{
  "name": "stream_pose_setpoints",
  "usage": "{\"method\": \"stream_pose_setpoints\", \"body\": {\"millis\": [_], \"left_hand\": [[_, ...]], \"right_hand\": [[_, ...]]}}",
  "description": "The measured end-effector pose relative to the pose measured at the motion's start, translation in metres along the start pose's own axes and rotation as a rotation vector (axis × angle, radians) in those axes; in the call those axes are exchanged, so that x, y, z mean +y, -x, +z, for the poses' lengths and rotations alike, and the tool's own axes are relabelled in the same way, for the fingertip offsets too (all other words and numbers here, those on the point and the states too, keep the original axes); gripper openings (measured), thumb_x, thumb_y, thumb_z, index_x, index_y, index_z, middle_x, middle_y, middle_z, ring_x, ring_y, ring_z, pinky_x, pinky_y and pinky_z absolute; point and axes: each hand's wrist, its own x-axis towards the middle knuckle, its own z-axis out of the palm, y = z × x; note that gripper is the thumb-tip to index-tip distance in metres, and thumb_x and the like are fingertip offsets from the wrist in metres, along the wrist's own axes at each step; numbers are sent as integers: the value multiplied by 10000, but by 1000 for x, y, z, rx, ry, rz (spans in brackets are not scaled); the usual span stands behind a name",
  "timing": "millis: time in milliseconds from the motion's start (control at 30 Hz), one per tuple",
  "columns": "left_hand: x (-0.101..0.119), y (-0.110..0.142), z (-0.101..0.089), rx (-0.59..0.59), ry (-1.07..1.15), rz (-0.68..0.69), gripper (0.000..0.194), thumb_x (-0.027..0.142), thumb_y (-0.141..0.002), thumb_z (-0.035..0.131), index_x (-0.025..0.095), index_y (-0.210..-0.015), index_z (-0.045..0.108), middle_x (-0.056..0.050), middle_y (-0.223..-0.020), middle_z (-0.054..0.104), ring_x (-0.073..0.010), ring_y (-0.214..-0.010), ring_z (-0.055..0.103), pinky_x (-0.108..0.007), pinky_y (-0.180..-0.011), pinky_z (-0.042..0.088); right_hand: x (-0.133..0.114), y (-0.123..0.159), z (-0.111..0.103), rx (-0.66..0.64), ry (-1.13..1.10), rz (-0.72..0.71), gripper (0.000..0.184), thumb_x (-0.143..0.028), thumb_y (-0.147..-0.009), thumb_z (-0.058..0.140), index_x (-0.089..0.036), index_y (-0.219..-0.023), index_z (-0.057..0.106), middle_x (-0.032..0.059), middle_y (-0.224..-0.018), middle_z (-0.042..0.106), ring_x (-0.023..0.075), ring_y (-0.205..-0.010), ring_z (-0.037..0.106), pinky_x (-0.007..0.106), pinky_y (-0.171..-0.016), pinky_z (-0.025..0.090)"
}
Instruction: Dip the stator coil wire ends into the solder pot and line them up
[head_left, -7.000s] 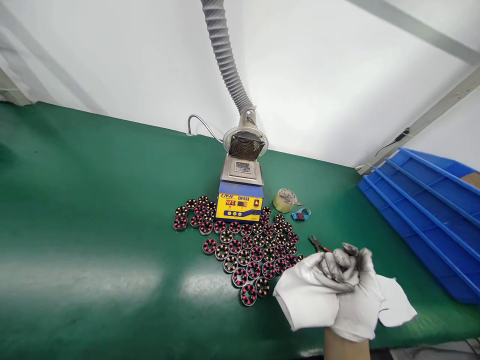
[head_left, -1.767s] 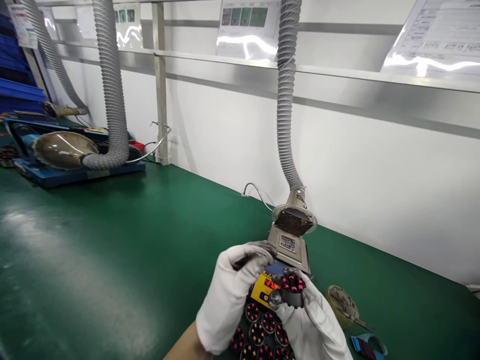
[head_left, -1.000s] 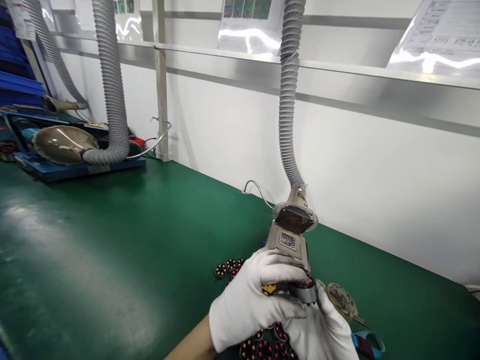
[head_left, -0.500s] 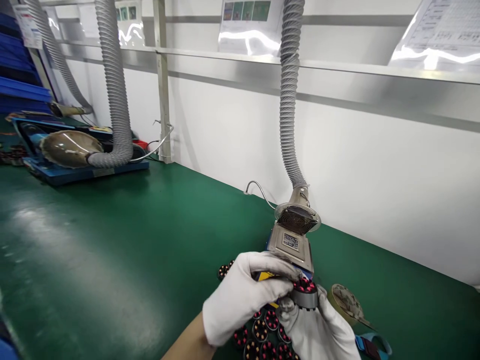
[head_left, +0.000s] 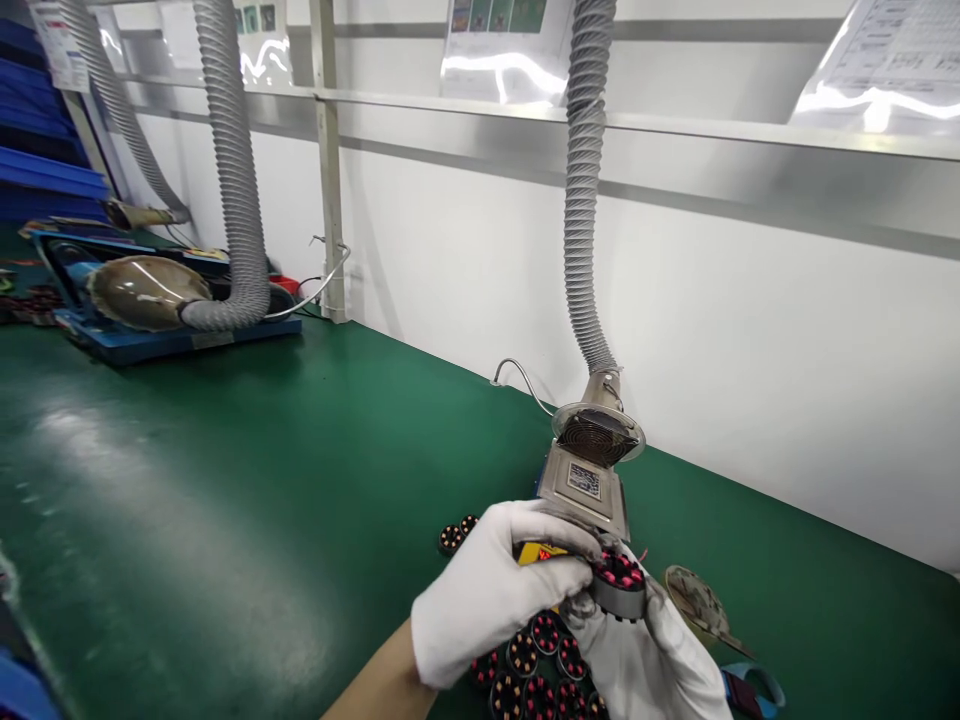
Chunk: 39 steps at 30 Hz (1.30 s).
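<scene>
With white gloves on, my two hands meet at a motor stator (head_left: 619, 590), a short grey ring with black and pink windings showing on its upper face. My right hand (head_left: 637, 650) wraps it from below and the right side. From the left, my left hand (head_left: 502, 590) has thumb and fingers closed together at the ring's edge; whether they pinch a wire there is hidden. Beneath my hands lie several similar stators (head_left: 523, 652), some with pink and some with orange-tan windings. Two more stators (head_left: 451, 539) sit left of my left hand.
Behind my hands stands a metal-topped unit (head_left: 585, 485) under a round fume hood (head_left: 598, 435) on a grey hose (head_left: 586, 200). A tape roll (head_left: 697, 600) and a blue strap (head_left: 757, 690) lie right. Blue equipment (head_left: 172, 340) stands far left on the green tabletop (head_left: 300, 480).
The held stator tilts a little and has shifted slightly right with both hands. A thin pink strand now shows above it. The view itself has moved slightly.
</scene>
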Motion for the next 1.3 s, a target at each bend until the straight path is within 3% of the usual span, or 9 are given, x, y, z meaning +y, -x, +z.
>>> {"method": "stream_pose_setpoints", "body": {"millis": [267,367,433,567,767,867,1000,1167,1300], "left_hand": [[-1,7,-4,131,-104,367,61,169,-779,660,210,-751,696,-24,-816,658,-197,-943,583,-275,-891,441],[-2,5,-8,198,-75,242,115,206,-796,655,220,-907,685,-29,-1005,663,-200,-1044,562,-273,-939,417],[-7,2,-4,83,38,44,297,246,-776,687,206,-1067,642,-57,-1132,632,-219,-1091,548,-303,-960,415],[-23,0,20,29,349,-59,312,389,-731,732,156,-935,692,-79,-946,691,-199,-910,621,-283,-861,472],[-31,-5,23,298,655,145,140,298,-732,747,200,-814,689,-19,-883,698,-170,-932,620,-295,-938,437],[-22,-5,14,232,455,71,206,267,-743,742,192,-926,685,-52,-1019,680,-201,-1057,577,-319,-993,401],[-17,-2,18,126,369,-96,233,216,-677,784,163,-890,707,-59,-876,707,-175,-856,641,-253,-812,497],[-23,-3,20,343,493,88,188,248,-606,834,178,-741,723,-25,-749,713,-126,-712,640,-186,-709,511],[-17,-2,12,217,478,101,307,217,-657,805,208,-944,697,-41,-947,702,-158,-895,630,-232,-848,484]], "right_hand": [[7,17,34,332,115,-298,387,-342,-609,815,-240,-957,677,38,-953,709,183,-876,653,282,-806,517],[17,18,41,392,313,-613,342,-231,-689,755,-268,-1009,638,28,-1044,674,184,-958,628,287,-805,514],[23,17,42,378,511,-883,347,-148,-722,700,-292,-1030,628,18,-1102,637,185,-1003,603,306,-831,502],[32,15,37,323,862,-1210,479,-52,-727,637,-337,-1112,609,3,-1153,593,204,-999,601,338,-849,495],[27,16,36,443,797,-1172,503,-19,-675,692,-314,-1072,604,6,-1140,586,183,-980,608,308,-847,498],[19,18,34,454,766,-1154,473,-34,-657,718,-308,-1028,616,8,-1101,607,185,-959,617,311,-822,510],[15,18,25,319,925,-1252,557,-49,-667,716,-344,-1125,599,14,-1155,602,212,-963,619,315,-749,540],[16,17,17,208,1008,-1273,681,-16,-693,672,-344,-1264,497,20,-1287,522,229,-1059,587,347,-829,544],[12,14,12,183,1009,-1309,601,-51,-659,726,-319,-1174,573,42,-1183,598,245,-977,634,350,-738,584]]}}
